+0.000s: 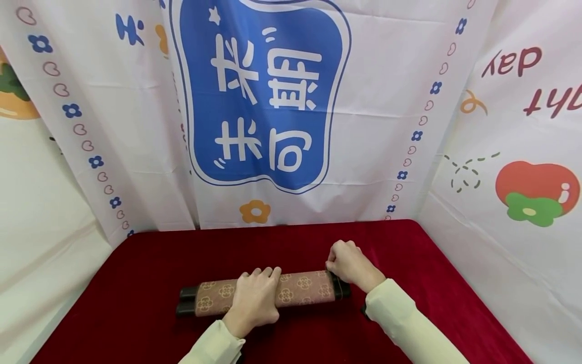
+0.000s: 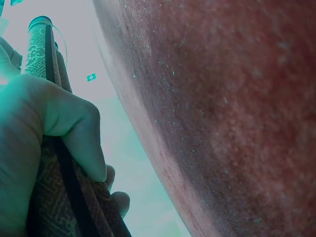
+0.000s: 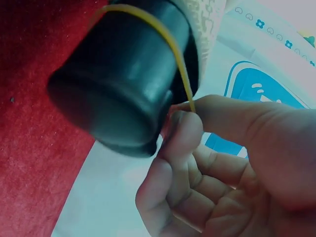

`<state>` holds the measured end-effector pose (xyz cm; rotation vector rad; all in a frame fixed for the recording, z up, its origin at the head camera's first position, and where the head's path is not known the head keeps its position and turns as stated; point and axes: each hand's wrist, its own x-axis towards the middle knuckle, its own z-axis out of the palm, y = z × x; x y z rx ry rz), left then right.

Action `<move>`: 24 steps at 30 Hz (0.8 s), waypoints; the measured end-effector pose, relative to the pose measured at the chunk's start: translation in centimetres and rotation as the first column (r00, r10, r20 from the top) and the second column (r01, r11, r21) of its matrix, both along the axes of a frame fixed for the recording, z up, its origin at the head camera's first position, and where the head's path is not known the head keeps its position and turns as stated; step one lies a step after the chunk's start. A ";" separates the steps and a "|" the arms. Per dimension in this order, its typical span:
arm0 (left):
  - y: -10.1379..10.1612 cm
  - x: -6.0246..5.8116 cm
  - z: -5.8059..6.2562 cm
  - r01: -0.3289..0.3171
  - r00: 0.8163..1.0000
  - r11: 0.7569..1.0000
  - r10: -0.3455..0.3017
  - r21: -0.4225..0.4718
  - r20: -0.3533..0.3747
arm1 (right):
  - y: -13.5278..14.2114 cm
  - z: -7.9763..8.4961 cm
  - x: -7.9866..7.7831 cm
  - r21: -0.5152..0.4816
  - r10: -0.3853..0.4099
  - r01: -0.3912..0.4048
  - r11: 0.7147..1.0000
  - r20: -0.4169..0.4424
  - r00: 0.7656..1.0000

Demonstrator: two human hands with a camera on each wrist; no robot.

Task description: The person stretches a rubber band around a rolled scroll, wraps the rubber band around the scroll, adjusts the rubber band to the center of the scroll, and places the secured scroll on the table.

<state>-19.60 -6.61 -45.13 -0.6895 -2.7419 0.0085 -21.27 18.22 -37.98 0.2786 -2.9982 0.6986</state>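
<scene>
A double-rolled scroll with brown, gold-flowered covering lies across the red table, black rod ends sticking out at both sides. Around its middle, my left hand grips the two rolls from above; the left wrist view shows thumb and fingers curled over the patterned covering. At the right end, my right hand pinches a thin yellow rubber band between thumb and forefinger. The band runs over the black end and is drawn out from it toward the fingertips.
Dark red velvet covers the table. A white printed cloth with a blue sign hangs behind the table's far edge, and more white cloth hangs along the left and right sides.
</scene>
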 end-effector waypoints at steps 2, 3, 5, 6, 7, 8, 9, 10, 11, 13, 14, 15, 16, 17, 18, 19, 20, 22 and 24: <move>0.2 0.1 0.0 0.002 1.000 1.000 -0.002 -0.006 -0.005 | -0.1 0.0 0.1 -0.004 0.012 -0.012 1.000 0.017 1.000; 0.2 0.1 0.0 0.001 1.000 1.000 -0.001 -0.008 -0.009 | -0.1 0.0 0.2 -0.007 0.018 -0.017 1.000 0.021 1.000; 0.3 0.1 -0.1 0.000 1.000 1.000 0.000 -0.008 -0.014 | -0.3 0.1 0.4 -0.010 0.027 -0.027 1.000 0.022 0.999; 0.4 0.1 -0.1 -0.002 1.000 1.000 0.002 -0.008 -0.014 | -0.3 0.1 0.5 -0.011 0.027 -0.027 1.000 0.020 0.999; 0.4 0.1 -0.1 -0.006 1.000 1.000 0.006 -0.007 -0.011 | -0.3 0.2 0.6 -0.013 0.028 -0.028 1.000 0.016 0.999; 0.4 0.1 -0.1 -0.010 1.000 1.000 0.010 -0.007 -0.006 | -0.3 0.2 0.8 -0.011 0.029 -0.029 1.000 0.009 1.000; 0.4 0.1 -0.1 -0.014 1.000 1.000 0.014 -0.008 -0.001 | -0.3 0.2 0.9 -0.010 0.030 -0.030 0.999 0.002 1.000; 0.4 0.0 -0.1 -0.018 1.000 1.000 0.018 -0.007 0.003 | -0.4 0.3 1.0 -0.010 0.032 -0.032 0.999 -0.001 0.999; 0.4 0.0 -0.1 -0.023 1.000 1.000 0.023 -0.008 0.004 | -0.4 0.3 1.1 -0.011 0.032 -0.032 0.999 -0.002 0.999; 0.5 0.0 -0.1 -0.030 1.000 1.000 0.030 -0.008 0.005 | -0.5 0.4 1.4 -0.016 0.039 -0.039 0.999 -0.002 0.999; 0.5 0.0 -0.1 -0.032 0.999 0.999 0.032 -0.008 0.004 | -0.5 0.4 1.5 -0.018 0.041 -0.041 0.999 -0.002 0.999; 0.5 -0.1 -0.2 -0.034 0.999 0.999 0.034 -0.007 0.003 | -0.6 0.4 1.6 -0.020 0.044 -0.044 0.999 -0.004 0.999; 0.5 -0.1 -0.2 -0.036 0.999 0.999 0.036 -0.005 0.001 | -0.7 0.4 1.8 -0.023 0.045 -0.045 0.999 -0.004 0.999; 0.5 -0.1 -0.2 -0.038 0.999 0.999 0.038 -0.002 0.000 | -0.7 0.4 1.9 -0.025 0.045 -0.045 0.999 -0.006 0.999; 0.5 -0.1 -0.2 -0.040 0.999 0.999 0.040 0.001 0.002 | -0.7 0.3 2.1 -0.026 0.048 -0.048 0.999 -0.012 0.999; 0.5 -0.2 -0.2 -0.042 0.999 0.999 0.042 0.006 0.006 | -0.8 0.3 2.2 -0.030 0.046 -0.046 0.998 -0.012 0.999; 0.5 -0.2 -0.2 -0.045 0.999 0.999 0.045 0.011 0.010 | -0.8 0.3 2.4 -0.035 0.045 -0.045 0.998 -0.014 0.999; 0.4 -0.2 -0.1 -0.053 0.998 0.998 0.052 0.019 0.024 | -0.8 0.2 2.7 -0.048 0.040 -0.041 0.998 -0.019 0.999; 0.3 -0.3 0.0 -0.063 0.998 0.998 0.062 0.028 0.034 | -0.8 0.0 3.1 -0.059 0.035 -0.037 0.998 -0.036 0.999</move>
